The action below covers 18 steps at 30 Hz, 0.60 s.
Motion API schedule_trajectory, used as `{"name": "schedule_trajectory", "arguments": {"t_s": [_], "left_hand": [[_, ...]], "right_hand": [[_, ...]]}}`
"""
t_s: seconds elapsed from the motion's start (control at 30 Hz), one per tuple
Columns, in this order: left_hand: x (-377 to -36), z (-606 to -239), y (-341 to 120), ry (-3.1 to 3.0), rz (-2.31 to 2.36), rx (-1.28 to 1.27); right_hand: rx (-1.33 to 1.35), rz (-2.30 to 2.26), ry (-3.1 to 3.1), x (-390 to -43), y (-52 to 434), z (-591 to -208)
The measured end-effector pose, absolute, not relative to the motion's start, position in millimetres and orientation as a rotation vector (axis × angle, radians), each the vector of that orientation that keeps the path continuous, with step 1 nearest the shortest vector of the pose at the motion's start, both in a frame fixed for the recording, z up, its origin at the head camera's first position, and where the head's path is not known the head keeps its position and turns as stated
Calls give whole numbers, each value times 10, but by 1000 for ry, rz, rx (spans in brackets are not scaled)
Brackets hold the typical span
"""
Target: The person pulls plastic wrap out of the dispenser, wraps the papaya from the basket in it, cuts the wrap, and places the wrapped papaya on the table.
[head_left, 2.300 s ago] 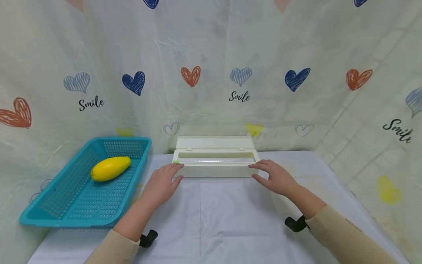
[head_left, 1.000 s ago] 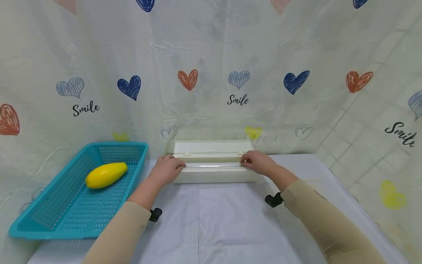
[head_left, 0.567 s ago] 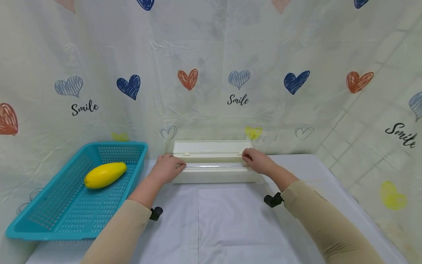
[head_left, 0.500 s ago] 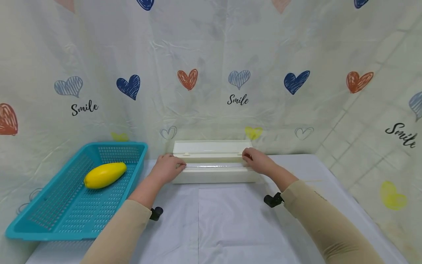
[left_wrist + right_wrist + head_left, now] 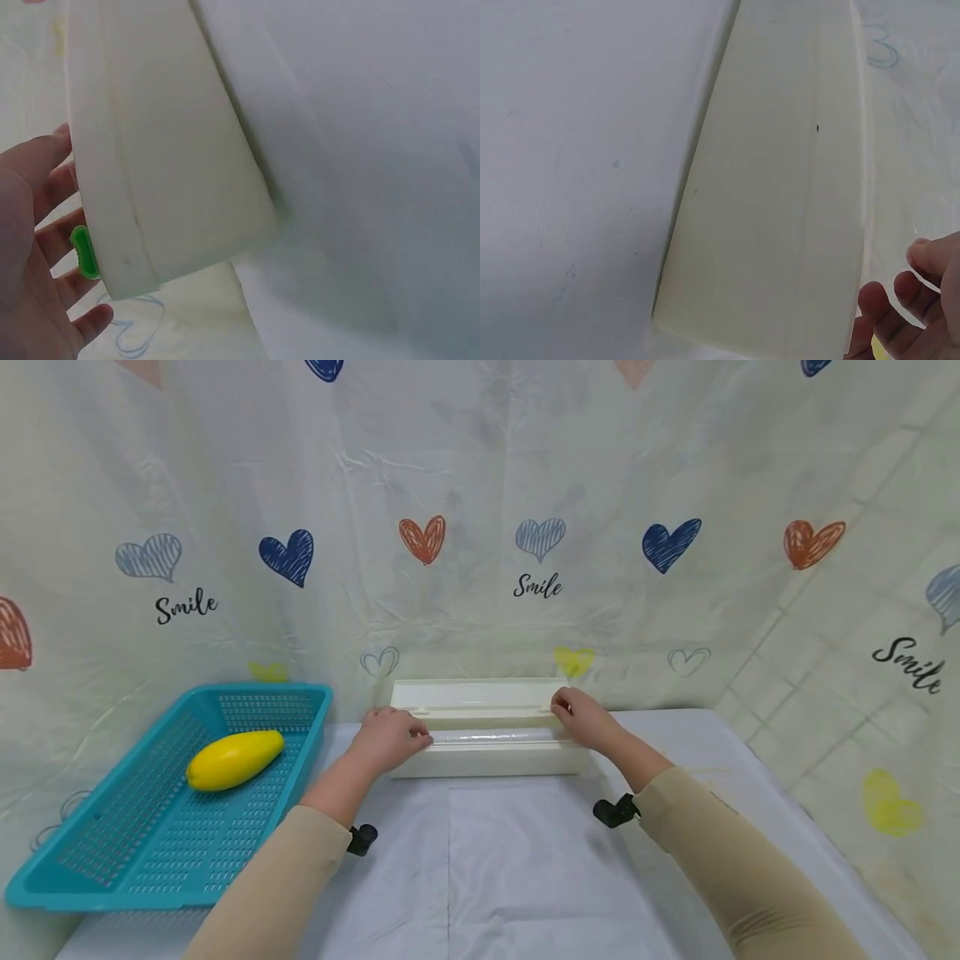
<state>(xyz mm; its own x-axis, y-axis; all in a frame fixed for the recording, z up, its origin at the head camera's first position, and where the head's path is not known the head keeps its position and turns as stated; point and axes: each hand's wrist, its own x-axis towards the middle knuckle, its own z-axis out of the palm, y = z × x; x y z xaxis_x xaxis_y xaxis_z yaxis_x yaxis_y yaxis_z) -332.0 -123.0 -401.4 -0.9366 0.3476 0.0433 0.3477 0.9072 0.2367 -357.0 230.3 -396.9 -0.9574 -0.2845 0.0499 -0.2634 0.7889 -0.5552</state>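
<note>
A cream dispenser box [image 5: 487,762] stands at the back of the table with its lid [image 5: 476,693] tipped open. A roll of clear film [image 5: 495,736] lies inside. My left hand [image 5: 397,739] rests on the box's left end, fingers reaching over the front edge toward the roll. In the left wrist view that hand [image 5: 37,247] has its fingers spread beside the box [image 5: 165,187], by a green tab [image 5: 85,251]. My right hand [image 5: 583,718] touches the right end where lid meets box. The right wrist view shows its fingertips [image 5: 907,315] loosely bent beside the box [image 5: 780,225].
A teal perforated basket [image 5: 255,689] sits at the left, holding a yellow oval fruit [image 5: 235,760]. A white cloth covers the table [image 5: 525,860]. A heart-printed curtain [image 5: 540,552] hangs close behind the box and along the right side.
Both hands went from the box's front corners to its top. Lately the right hand rose slightly toward the lid's edge and the left fingers slid right over the roll.
</note>
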Motion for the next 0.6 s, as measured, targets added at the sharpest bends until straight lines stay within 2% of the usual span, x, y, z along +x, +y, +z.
{"name": "schedule_trajectory", "arguments": {"t_s": [0.6], "left_hand": [[-3337,-4001,-1211,-3028,-328,-562]], "right_hand": [[-401,-880,2955,-3555,2312,-3968]]}}
